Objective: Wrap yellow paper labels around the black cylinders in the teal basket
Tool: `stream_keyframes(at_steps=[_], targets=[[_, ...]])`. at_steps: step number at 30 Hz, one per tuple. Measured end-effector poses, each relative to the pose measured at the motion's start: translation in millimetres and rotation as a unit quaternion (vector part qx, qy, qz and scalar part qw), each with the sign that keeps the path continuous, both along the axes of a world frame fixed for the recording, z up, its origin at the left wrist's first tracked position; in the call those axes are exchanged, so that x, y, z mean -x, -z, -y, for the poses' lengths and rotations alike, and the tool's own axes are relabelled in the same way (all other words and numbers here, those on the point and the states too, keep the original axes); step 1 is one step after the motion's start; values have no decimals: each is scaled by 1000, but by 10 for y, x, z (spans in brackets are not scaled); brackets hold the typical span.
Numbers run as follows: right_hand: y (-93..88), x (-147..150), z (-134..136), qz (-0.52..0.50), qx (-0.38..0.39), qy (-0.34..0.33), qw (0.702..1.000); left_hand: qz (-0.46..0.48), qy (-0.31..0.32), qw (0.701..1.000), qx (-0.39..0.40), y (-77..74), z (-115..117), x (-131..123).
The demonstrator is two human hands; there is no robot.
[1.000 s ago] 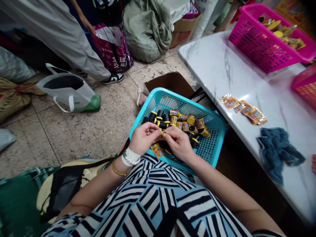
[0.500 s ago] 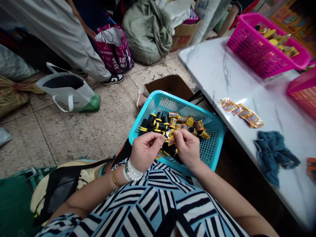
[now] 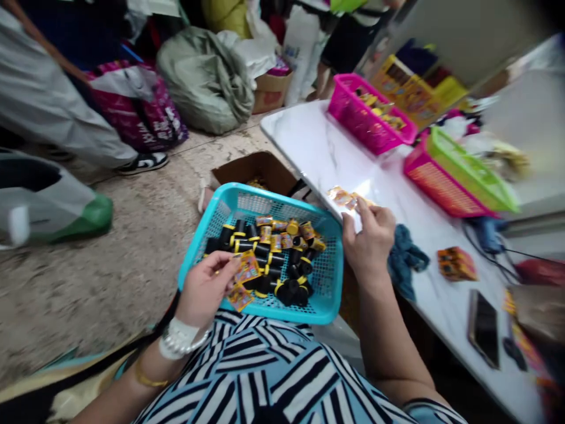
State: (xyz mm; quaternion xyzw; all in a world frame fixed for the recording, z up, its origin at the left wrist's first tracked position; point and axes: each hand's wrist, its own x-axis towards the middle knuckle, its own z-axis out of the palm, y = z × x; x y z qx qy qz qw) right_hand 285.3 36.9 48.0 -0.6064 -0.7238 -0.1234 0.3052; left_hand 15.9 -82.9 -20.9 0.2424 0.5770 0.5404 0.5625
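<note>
My left hand [image 3: 207,288] pinches a small orange printed packet [image 3: 247,267] over the near left part of a turquoise basket [image 3: 260,201]. A second orange packet [image 3: 241,297] hangs just below it. The basket holds several black cylinders with yellow rims [image 3: 244,245], and some cylinders wrapped in orange labels [image 3: 276,242]. At the table edge, my right hand [image 3: 371,238] has thumb and fingers closed on the end of a row of orange packets [image 3: 339,196]. Glare and the fingers hide how many it grips.
The white table [image 3: 304,126] bears pink baskets [image 3: 366,126], a green basket [image 3: 472,168], a blue cloth [image 3: 406,259], an orange bundle [image 3: 457,263] and a phone [image 3: 483,330]. Behind the turquoise basket is a cardboard box [image 3: 251,165]. A person's leg [image 3: 57,106] stands at left.
My hands have come apart: the right moved from the basket to the packets on the table, while the left stays over the basket with an orange packet. The view has turned right.
</note>
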Motion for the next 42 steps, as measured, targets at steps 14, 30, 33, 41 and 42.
stream_keyframes(at_steps=[14, 30, 33, 41, 42], targets=[[10, -566, 322, 12, -8, 124, 992, -17, 26, 999, -25, -98, -24, -129], [352, 1027, 676, -368, 358, -169, 841, -105, -22, 986, -126, -216, 120, -76], [369, 1054, 718, -378, 362, -176, 834, -139, -13, 978, -155, -272, 151, -103], [409, 1092, 759, -357, 339, -196, 848, -216, -23, 960, -175, -270, 119, -113], [414, 1092, 762, -354, 331, -198, 852, -213, -23, 961, -172, -264, 114, -115]])
